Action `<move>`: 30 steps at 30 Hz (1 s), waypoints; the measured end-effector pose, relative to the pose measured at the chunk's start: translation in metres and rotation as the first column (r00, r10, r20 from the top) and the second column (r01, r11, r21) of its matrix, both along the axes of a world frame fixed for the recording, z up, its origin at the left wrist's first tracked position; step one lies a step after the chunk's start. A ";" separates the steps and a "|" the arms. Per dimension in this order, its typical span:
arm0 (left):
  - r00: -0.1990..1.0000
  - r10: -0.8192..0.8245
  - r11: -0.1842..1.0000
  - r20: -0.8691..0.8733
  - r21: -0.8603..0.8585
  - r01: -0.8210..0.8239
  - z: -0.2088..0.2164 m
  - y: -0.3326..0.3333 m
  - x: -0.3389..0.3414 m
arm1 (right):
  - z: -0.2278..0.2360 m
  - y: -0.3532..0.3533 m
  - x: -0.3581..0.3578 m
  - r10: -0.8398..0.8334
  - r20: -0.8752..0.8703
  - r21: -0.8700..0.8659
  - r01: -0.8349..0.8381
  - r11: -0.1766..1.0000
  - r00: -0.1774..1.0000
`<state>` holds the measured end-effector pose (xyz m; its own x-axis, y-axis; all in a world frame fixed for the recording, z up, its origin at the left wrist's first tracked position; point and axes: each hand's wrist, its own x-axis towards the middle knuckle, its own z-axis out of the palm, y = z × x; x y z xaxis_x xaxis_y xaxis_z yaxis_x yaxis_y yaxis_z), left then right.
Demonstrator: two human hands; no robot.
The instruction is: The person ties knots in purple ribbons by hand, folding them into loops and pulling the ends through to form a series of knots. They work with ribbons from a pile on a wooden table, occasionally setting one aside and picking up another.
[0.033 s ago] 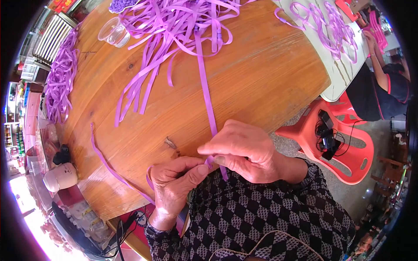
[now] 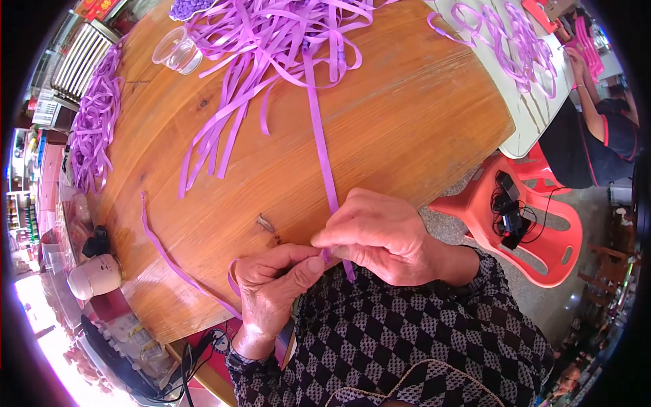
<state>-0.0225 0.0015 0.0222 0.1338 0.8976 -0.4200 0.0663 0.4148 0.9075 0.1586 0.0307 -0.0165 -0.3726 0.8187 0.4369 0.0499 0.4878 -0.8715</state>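
My left hand (image 2: 274,288) is closed at the table's near edge, pinching a narrow purple ribbon (image 2: 327,256) between thumb and index finger. Against those fingertips, my right hand (image 2: 383,237) pinches the same small bit of ribbon, most of which its fingers hide. A long purple strip (image 2: 322,146) runs from the far pile to beneath my right hand, and a short end shows below it. Another strip (image 2: 166,254) lies curved on the wood to the left and reaches my left wrist. Whether these strips are one piece, I cannot tell.
A tangled pile of purple ribbons (image 2: 271,47) covers the far table, beside a clear plastic cup (image 2: 180,54). More ribbons (image 2: 95,129) hang at the left edge. On the right stand a red plastic chair (image 2: 475,197) holding black cables and a white table (image 2: 522,122). Another person's arm (image 2: 590,102) shows there.
My right hand's fingertips have drawn slightly together over the ribbon, covering more of it. My left hand stays nearly still.
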 end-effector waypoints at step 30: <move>0.957 0.073 0.987 0.281 -0.161 -0.028 -0.019 -0.003 -0.008 | -0.009 -0.007 -0.008 -0.068 0.033 0.098 0.065 0.993 0.997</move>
